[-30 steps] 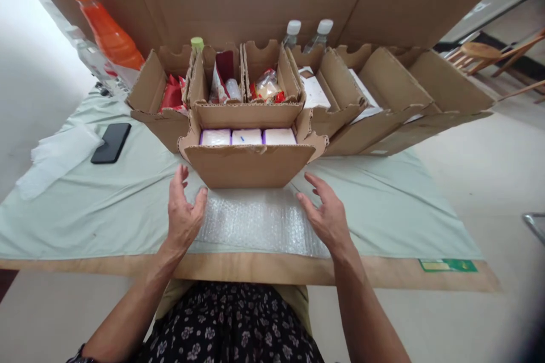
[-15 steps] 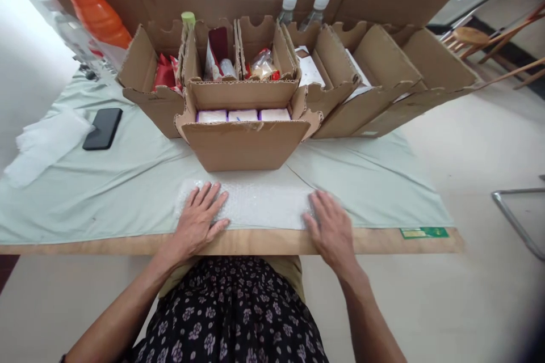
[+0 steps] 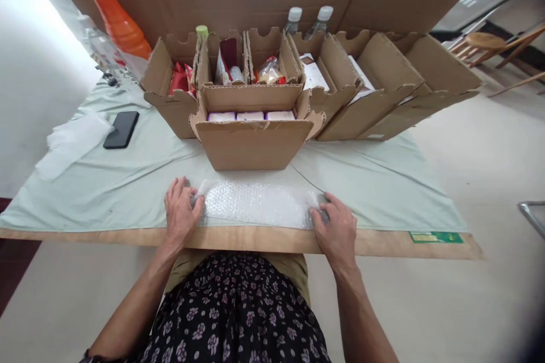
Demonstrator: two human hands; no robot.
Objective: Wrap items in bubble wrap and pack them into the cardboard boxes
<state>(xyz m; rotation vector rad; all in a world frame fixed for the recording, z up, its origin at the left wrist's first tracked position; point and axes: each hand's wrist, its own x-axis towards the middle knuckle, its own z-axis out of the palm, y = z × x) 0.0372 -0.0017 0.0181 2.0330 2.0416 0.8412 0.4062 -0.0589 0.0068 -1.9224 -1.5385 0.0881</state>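
Observation:
A long strip of clear bubble wrap (image 3: 255, 204) lies across the front of the cloth, parallel to the table edge. At its left end my left hand (image 3: 182, 210) pinches the edge between thumb and fingers. My right hand (image 3: 336, 224) grips the opposite end, fingers curled in and knuckles up. Just behind the strip stands an open cardboard box (image 3: 250, 144) holding several white-topped packs (image 3: 251, 117) with purple edges.
Behind it runs a row of cardboard bins (image 3: 357, 93) with packaged goods. A phone (image 3: 121, 130) and a crumpled white sheet (image 3: 76, 139) lie on the left of the green cloth (image 3: 383, 181). An orange bottle (image 3: 123, 25) stands at back left.
My left hand has moved from lying flat on the bubble wrap to pinching its left end. My right hand's fingers have curled onto the right end. The camera view has shifted slightly.

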